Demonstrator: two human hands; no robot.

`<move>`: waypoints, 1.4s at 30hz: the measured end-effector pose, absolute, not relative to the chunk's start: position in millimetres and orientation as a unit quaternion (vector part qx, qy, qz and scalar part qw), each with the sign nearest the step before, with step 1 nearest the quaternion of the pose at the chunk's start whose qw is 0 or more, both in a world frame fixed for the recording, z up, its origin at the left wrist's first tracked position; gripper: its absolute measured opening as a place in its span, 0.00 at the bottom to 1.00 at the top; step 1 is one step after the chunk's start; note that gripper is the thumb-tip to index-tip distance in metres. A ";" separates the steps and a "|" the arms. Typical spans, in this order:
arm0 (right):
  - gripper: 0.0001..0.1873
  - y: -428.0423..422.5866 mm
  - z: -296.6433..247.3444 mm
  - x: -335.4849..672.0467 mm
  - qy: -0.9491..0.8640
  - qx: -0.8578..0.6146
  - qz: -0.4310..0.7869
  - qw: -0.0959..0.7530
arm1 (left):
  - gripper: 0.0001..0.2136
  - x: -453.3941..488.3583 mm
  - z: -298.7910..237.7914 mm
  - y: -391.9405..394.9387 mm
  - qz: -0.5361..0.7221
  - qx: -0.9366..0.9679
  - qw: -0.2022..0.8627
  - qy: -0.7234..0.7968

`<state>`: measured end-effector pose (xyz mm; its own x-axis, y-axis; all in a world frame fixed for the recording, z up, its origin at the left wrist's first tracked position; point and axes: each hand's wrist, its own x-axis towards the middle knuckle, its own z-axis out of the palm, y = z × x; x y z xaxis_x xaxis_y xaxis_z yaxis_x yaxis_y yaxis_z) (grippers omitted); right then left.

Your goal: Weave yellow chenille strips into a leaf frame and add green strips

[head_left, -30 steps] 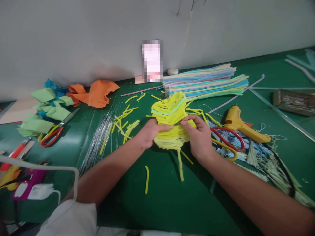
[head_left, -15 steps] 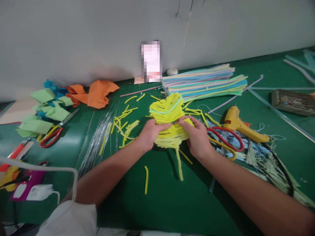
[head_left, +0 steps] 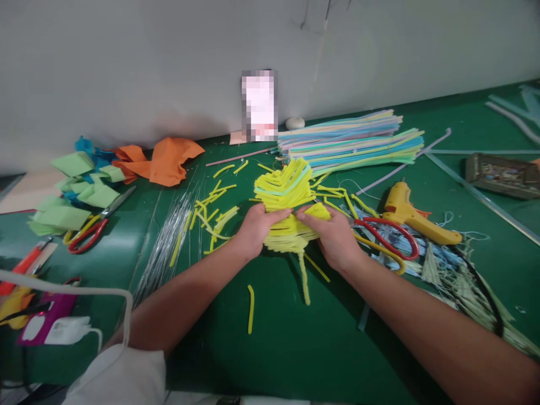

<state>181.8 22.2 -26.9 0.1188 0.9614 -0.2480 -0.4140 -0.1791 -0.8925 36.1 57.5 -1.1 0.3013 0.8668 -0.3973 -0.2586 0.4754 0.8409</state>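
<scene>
Between my hands is a leaf-shaped piece made of yellow pipe cleaners (head_left: 287, 183), with a pale green strip along its upper part and a stem hanging toward me. My left hand (head_left: 255, 228) grips its left edge, thumb laid across the front. On the right edge, my right hand (head_left: 333, 233) pinches it with the thumb near the middle; the other fingers are partly hidden behind it. The two thumb tips nearly meet. Just right of my right hand lie red-and-yellow-handled scissors (head_left: 390, 239), their blades mostly hidden.
Yellow offcuts (head_left: 215, 216) and thin wires (head_left: 166, 247) lie on the left. Behind are bundled pastel pipe cleaners (head_left: 354, 140) and a propped phone (head_left: 259, 106). A yellow glue gun (head_left: 415, 214) lies right, near a small tray (head_left: 502, 175). More scissors (head_left: 95, 228) and folded paper (head_left: 63, 216) are far left.
My right thumb has slid left across the yellow piece, closer to my left thumb. The piece has shifted slightly left, its stem rising a little.
</scene>
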 end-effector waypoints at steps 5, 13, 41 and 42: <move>0.13 21.8 -24.2 181.1 -0.275 -0.476 0.604 0.577 | 0.20 35.3 -3.1 59.4 0.381 0.342 0.727 0.457; 0.12 20.8 -20.7 181.5 -0.254 -0.471 0.607 0.588 | 0.20 29.8 -3.3 63.7 0.350 0.367 0.744 0.435; 0.11 24.3 -23.1 182.7 -0.235 -0.459 0.526 0.676 | 0.19 28.3 -12.3 73.0 0.489 0.315 0.661 0.475; 0.10 23.8 -23.1 182.8 -0.235 -0.466 0.516 0.679 | 0.19 27.9 -13.1 73.7 0.498 0.314 0.654 0.475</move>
